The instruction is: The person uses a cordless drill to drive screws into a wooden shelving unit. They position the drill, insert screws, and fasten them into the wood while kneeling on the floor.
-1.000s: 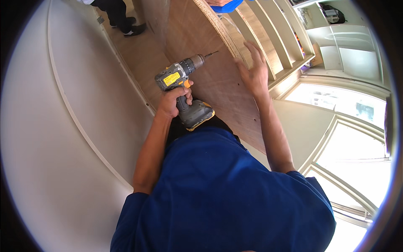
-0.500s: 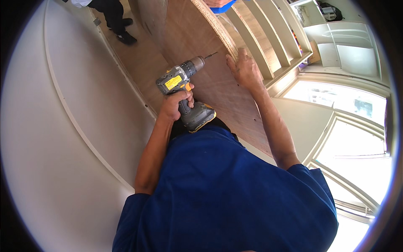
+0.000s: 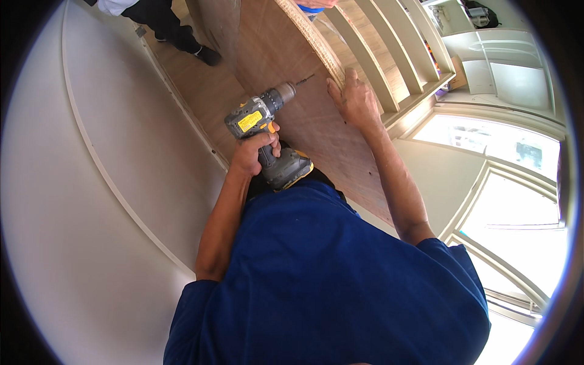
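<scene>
My left hand [image 3: 260, 149] is wrapped round the grip of a cordless drill [image 3: 248, 117], grey and black with a yellow label. Its thin bit [image 3: 305, 79] points up and to the right, in front of a brown plywood panel [image 3: 304, 131]; I cannot tell whether the tip touches it. The drill's battery is just above my blue shirt. My right hand [image 3: 358, 102] grips the panel's pale, rough edge, thumb and fingers on either side of it. Part of the right fingers is hidden behind the board.
Beyond the panel lies a cream slatted wooden frame [image 3: 387, 58]. Another person's hand [image 3: 316, 3] is at the top edge. A second person's dark-trousered leg [image 3: 161, 24] stands upper left. A pale wall [image 3: 97, 201] runs along the left; bright windows [image 3: 517, 201] are on the right.
The person at upper left has shifted a foot to the right. The other person's hand at the top has moved slightly. My hands and the drill stay almost still.
</scene>
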A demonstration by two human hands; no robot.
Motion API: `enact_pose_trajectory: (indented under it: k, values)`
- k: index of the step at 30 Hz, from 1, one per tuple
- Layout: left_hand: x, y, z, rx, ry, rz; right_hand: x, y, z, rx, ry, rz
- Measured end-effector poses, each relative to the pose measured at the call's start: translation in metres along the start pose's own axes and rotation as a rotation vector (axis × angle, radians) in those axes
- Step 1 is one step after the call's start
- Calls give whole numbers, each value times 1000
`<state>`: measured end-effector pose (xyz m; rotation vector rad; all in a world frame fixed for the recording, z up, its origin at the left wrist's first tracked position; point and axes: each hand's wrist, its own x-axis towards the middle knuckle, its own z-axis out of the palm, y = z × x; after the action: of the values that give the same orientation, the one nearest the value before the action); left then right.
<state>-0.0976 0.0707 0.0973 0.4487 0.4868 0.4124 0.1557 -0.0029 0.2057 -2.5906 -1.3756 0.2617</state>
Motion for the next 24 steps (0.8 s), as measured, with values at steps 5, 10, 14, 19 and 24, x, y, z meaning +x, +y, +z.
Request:
enact_pose_trajectory:
  k: [5,10,14,19,24]
  values:
    - [0,0,-1,-17,5,-19,0,1,2,-2,2,-1]
    - [3,-2,-5,-31,-3,-44,-2,-2,1,16,-35,25]
    - [4,-4,-8,-40,-10,-51,-5,-2,4,45,-35,48]
    - [4,0,-4,-26,-23,-42,-6,-3,6,-11,-18,9]
    - [4,0,-5,-19,-3,-57,-8,-4,8,-6,-5,-1]
